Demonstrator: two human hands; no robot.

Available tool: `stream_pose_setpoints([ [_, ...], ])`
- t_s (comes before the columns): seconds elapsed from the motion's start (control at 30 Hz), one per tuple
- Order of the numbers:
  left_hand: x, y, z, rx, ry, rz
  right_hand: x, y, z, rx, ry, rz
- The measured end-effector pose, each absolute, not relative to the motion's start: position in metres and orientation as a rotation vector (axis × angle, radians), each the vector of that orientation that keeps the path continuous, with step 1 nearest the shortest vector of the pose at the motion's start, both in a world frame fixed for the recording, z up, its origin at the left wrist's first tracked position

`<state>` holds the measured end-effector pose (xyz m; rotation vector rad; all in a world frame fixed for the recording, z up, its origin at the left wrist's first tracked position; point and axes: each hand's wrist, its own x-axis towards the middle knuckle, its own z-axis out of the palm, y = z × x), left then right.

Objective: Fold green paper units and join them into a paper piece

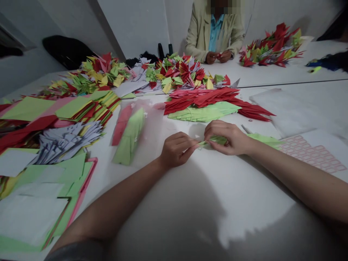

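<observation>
A small folded piece of light green paper (pixel 218 140) is pinched between my two hands, just above the white table. My left hand (pixel 179 149) grips its left tip with thumb and fingers closed. My right hand (pixel 227 137) holds the other part, its fingers covering some of the paper. Behind my hands lie a fanned stack of folded green papers (pixel 205 111) and a pile of red folded papers (pixel 203 97). By my right wrist rests another green folded piece (pixel 265 140).
A plastic bag (pixel 152 127) with green and red pieces lies left of my hands. Paper stacks (pixel 73 174) cover the left side. Heaps of folded paper (pixel 179 72) stand behind. A red-outlined sheet (pixel 312 154) is at right. Across the table sits a person (pixel 201 32).
</observation>
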<state>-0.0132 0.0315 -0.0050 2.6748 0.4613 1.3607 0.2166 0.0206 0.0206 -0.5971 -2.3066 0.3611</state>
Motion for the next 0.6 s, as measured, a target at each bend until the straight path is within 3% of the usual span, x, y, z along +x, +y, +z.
stream_pose_setpoints([
  [0.6, -0.0143, 0.0349, -0.0061, 2.628, 0.649, 1.546, 0.2242, 0.0286, 0.0188, -0.696, -2.195, 0.333],
])
